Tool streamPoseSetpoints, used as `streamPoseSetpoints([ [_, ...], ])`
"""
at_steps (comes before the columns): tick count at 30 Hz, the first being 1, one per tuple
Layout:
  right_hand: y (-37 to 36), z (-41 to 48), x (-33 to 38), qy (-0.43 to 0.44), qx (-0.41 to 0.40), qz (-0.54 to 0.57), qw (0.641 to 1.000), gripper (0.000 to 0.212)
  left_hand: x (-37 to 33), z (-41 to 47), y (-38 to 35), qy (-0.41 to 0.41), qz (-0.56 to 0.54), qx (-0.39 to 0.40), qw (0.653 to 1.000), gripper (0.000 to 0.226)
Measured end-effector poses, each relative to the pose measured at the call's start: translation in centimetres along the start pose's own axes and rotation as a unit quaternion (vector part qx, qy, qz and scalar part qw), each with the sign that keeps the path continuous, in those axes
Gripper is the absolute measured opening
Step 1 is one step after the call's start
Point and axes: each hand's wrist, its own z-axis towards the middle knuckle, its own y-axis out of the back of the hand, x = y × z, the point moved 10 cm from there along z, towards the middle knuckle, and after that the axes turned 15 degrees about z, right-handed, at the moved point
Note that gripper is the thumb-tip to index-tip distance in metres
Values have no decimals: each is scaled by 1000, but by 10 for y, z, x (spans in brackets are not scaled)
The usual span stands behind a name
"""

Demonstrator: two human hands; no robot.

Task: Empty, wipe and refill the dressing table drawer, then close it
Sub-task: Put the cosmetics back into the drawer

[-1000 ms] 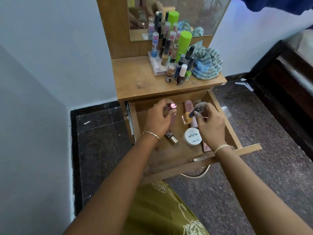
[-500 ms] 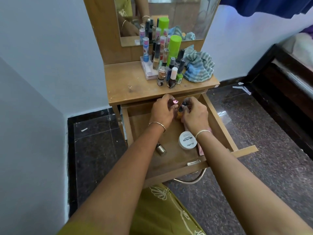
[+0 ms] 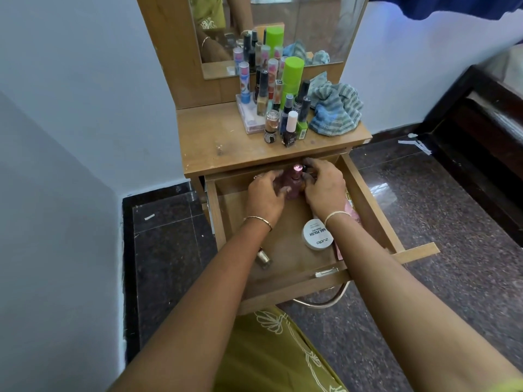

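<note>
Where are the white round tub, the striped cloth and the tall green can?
white round tub (image 3: 317, 234): head view, middle of its lid.
striped cloth (image 3: 335, 114): head view, middle of the bunched fabric.
tall green can (image 3: 293, 77): head view, its upper side.

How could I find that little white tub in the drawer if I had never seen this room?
Find the wooden dressing table under the mirror and look into its open drawer. Towards the front right lies a round white tub. It alone is flat and white, with dark lettering on its lid.
</note>
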Motion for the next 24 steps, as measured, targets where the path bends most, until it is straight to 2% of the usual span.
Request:
streamPoseSetpoints([
  [2,5,-3,-3,-12,-10,11,1000,39,-1,-11,-3,-61,149,54,985,39],
  [4,13,-8,-3,-25,-33,30,999,41,2,-27,-9,-112,279,131,945,36],
  [8,26,-26,6,-13,-53,48,997,35,19,-57,-19,-133,384,285,868,38],
  [10,30,-34,7,-18,-48,52,997,32,26,-70,-21,-136,428,326,832,44],
  [12,33,-42,5,-31,-40,51,997,27,30,-79,-21,-140,458,341,809,39],
  [15,37,-52,5,-42,-25,51,998,15,31,-87,-20,-152,483,339,793,30],
  [20,37,-56,-1,-64,9,42,997,5,31,-92,-22,-155,500,357,774,33],
  [22,37,-55,-6,-72,11,37,997,5,30,-91,-25,-162,486,359,780,33],
  [24,38,-52,-10,-79,12,33,996,8,27,-85,-26,-165,444,343,811,36],
])
